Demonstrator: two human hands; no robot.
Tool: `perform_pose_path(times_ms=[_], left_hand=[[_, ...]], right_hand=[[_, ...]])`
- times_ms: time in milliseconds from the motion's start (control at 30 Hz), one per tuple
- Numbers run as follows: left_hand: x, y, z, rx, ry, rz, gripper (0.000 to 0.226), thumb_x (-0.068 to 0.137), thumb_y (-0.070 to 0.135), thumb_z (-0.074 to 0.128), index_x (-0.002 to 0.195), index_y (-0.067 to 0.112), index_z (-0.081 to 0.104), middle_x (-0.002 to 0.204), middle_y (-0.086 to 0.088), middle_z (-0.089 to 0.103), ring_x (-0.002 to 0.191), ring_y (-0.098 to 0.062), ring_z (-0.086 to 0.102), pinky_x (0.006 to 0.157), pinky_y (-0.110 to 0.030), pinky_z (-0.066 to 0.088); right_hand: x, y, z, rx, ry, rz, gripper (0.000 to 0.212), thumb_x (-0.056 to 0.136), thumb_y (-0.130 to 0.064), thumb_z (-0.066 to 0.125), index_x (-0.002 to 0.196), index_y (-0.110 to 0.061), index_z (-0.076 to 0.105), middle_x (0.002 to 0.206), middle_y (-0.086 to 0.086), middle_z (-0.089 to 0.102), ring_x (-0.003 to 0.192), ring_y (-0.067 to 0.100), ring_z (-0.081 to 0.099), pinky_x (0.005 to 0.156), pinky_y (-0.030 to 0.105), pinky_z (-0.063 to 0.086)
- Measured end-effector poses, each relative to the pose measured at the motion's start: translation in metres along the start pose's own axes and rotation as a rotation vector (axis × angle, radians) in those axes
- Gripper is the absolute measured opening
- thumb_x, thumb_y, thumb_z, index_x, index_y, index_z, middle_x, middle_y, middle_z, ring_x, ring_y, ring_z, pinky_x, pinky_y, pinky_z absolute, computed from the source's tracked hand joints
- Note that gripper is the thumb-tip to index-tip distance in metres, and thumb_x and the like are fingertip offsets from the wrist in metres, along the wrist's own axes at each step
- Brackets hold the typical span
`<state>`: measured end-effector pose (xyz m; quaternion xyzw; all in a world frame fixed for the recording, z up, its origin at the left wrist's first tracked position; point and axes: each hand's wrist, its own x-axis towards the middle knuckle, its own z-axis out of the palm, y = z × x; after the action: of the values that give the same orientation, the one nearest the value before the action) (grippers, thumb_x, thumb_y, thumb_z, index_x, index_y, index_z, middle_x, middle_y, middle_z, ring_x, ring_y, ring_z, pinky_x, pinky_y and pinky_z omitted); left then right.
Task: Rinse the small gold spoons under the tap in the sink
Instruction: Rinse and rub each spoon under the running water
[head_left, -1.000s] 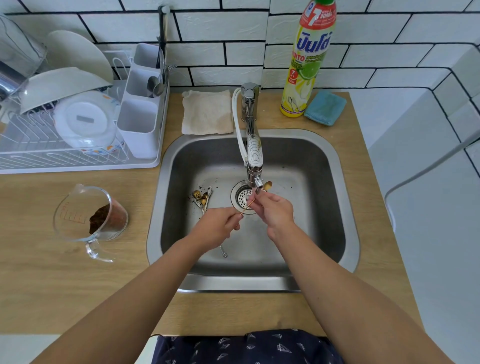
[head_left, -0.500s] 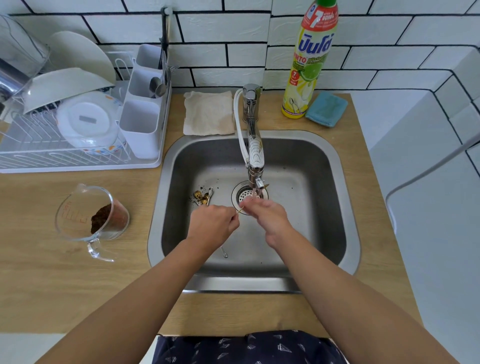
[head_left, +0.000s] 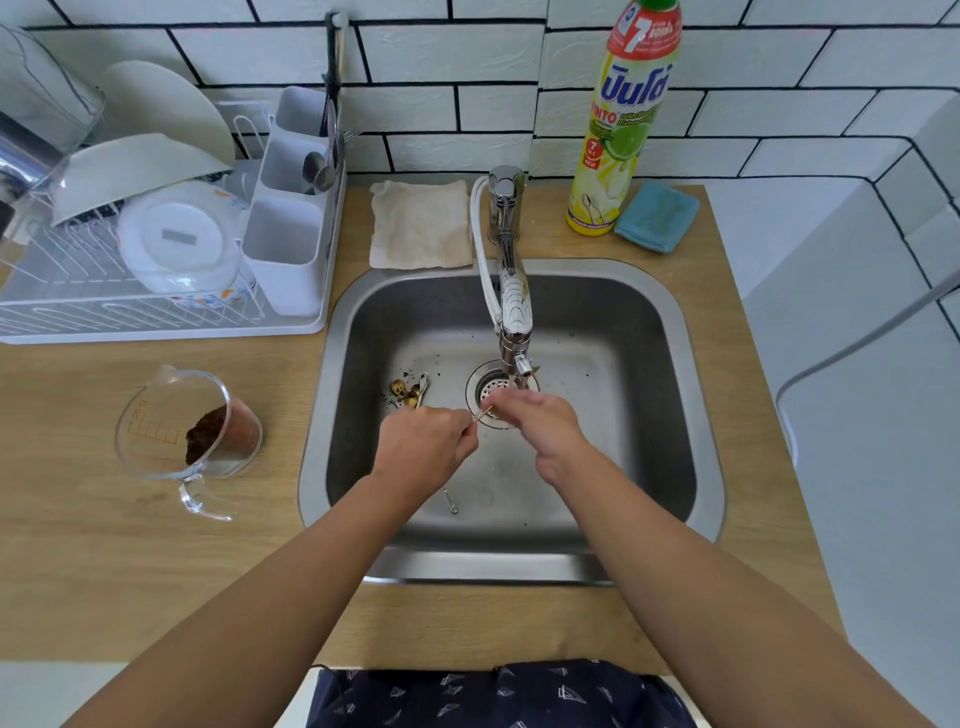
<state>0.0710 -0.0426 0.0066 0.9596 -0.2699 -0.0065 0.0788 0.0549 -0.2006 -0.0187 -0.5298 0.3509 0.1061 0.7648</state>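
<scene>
Under the tap (head_left: 514, 312), over the sink (head_left: 675, 364) drain: left hand (head_left: 423, 447) pinching 1 gold spoon (head_left: 482, 414) by its handle, right hand (head_left: 540, 415) curled, apparently gripping its bowl. More spoons (head_left: 408, 392) left of the drain.

Light wood-grain countertop (head_left: 93, 561) with a steel sink (head_left: 706, 467) set into it. At rear left, white dish rack (head_left: 171, 327); in front of it, near the left sink edge, clear measuring jug (head_left: 189, 436) holding brown grounds. Behind the sink, from left: beige cloth (head_left: 418, 224), tap base (head_left: 506, 200), yellow dish-soap bottle (head_left: 618, 140), blue sponge (head_left: 657, 217) just beside the bottle.
</scene>
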Motion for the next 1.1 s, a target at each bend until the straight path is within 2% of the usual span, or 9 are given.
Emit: perform_pose_path(times_ms=[100, 233, 400, 633, 833, 900, 967, 1033, 1100], left_hand=[[0.003, 0.002, -0.001, -0.015, -0.011, 0.012, 0.024, 0.092, 0.026, 0.064, 0.071, 0.017, 0.073, 0.056, -0.001, 0.065, 0.048, -0.025, 0.059, 0.05, -0.025, 0.031], [0.0, 0.004, -0.003, -0.012, 0.052, 0.084, 0.022, 0.085, 0.018, 0.075, 0.065, 0.013, 0.069, 0.047, -0.003, 0.058, 0.036, -0.027, 0.051, 0.045, -0.028, 0.043], [0.0, 0.008, -0.003, 0.023, 0.046, 0.113, 0.029, 0.081, 0.018, 0.078, 0.056, 0.014, 0.063, 0.044, -0.001, 0.055, 0.034, -0.024, 0.047, 0.048, -0.024, 0.03], [0.004, 0.013, -0.005, 0.047, 0.095, 0.108, 0.028, 0.067, 0.015, 0.09, 0.054, 0.015, 0.065, 0.04, 0.001, 0.053, 0.03, -0.022, 0.049, 0.048, -0.021, 0.023], [0.005, 0.007, 0.001, 0.002, 0.092, 0.095, 0.027, 0.075, 0.018, 0.083, 0.056, 0.017, 0.064, 0.042, 0.003, 0.054, 0.033, -0.02, 0.047, 0.046, -0.021, 0.021], [0.007, 0.008, 0.004, -0.105, 0.044, -0.007, 0.022, 0.088, 0.025, 0.072, 0.067, 0.019, 0.066, 0.052, 0.004, 0.061, 0.042, -0.019, 0.056, 0.043, -0.024, 0.032], [0.009, 0.002, 0.007, -0.382, -0.182, -0.188, 0.023, 0.099, 0.032, 0.058, 0.08, 0.023, 0.065, 0.068, 0.009, 0.071, 0.052, -0.013, 0.067, 0.051, -0.026, 0.046], [0.007, -0.003, 0.006, -0.698, -0.383, -0.34, 0.023, 0.103, 0.034, 0.055, 0.089, 0.02, 0.068, 0.077, 0.01, 0.074, 0.055, -0.01, 0.071, 0.052, -0.02, 0.045], [0.004, -0.006, 0.005, -0.831, -0.428, -0.38, 0.021, 0.103, 0.031, 0.055, 0.094, 0.018, 0.07, 0.08, 0.007, 0.075, 0.056, -0.014, 0.073, 0.049, -0.011, 0.043]], right_hand=[[0.004, -0.001, -0.002, 0.141, 0.107, 0.051, 0.007, 0.088, -0.016, 0.08, 0.086, -0.016, 0.073, 0.085, -0.001, 0.079, 0.081, 0.007, 0.075, 0.076, 0.017, 0.039], [-0.002, 0.01, 0.005, 0.046, -0.066, 0.109, 0.005, 0.09, -0.012, 0.077, 0.086, -0.013, 0.074, 0.077, -0.005, 0.079, 0.073, 0.002, 0.075, 0.064, 0.012, 0.049], [0.006, -0.003, -0.005, 0.154, 0.097, 0.085, 0.008, 0.09, -0.02, 0.078, 0.085, -0.017, 0.073, 0.086, 0.0, 0.079, 0.085, 0.007, 0.075, 0.095, 0.027, 0.039], [-0.003, 0.007, 0.005, 0.016, -0.042, 0.102, 0.008, 0.087, -0.011, 0.081, 0.081, -0.014, 0.075, 0.071, -0.006, 0.077, 0.063, 0.0, 0.072, 0.058, 0.009, 0.049], [0.005, -0.011, -0.002, 0.211, 0.109, 0.114, 0.005, 0.092, -0.013, 0.075, 0.09, -0.014, 0.071, 0.088, 0.0, 0.078, 0.069, 0.003, 0.074, 0.068, 0.018, 0.046], [-0.001, -0.003, 0.003, 0.082, 0.011, 0.123, 0.008, 0.092, -0.018, 0.076, 0.086, -0.016, 0.072, 0.083, -0.003, 0.08, 0.079, 0.007, 0.076, 0.086, 0.025, 0.046], [-0.008, 0.0, 0.004, -0.021, -0.103, 0.15, 0.007, 0.091, -0.02, 0.077, 0.093, -0.013, 0.077, 0.089, -0.003, 0.08, 0.091, 0.01, 0.076, 0.1, 0.032, 0.04], [-0.005, -0.003, -0.002, 0.005, -0.073, 0.13, 0.011, 0.092, -0.018, 0.075, 0.1, -0.01, 0.076, 0.093, -0.001, 0.079, 0.089, 0.008, 0.075, 0.097, 0.032, 0.039], [0.001, -0.01, -0.007, 0.104, 0.032, 0.098, 0.004, 0.094, -0.016, 0.073, 0.096, -0.013, 0.073, 0.092, 0.0, 0.077, 0.081, 0.005, 0.073, 0.088, 0.028, 0.039]])
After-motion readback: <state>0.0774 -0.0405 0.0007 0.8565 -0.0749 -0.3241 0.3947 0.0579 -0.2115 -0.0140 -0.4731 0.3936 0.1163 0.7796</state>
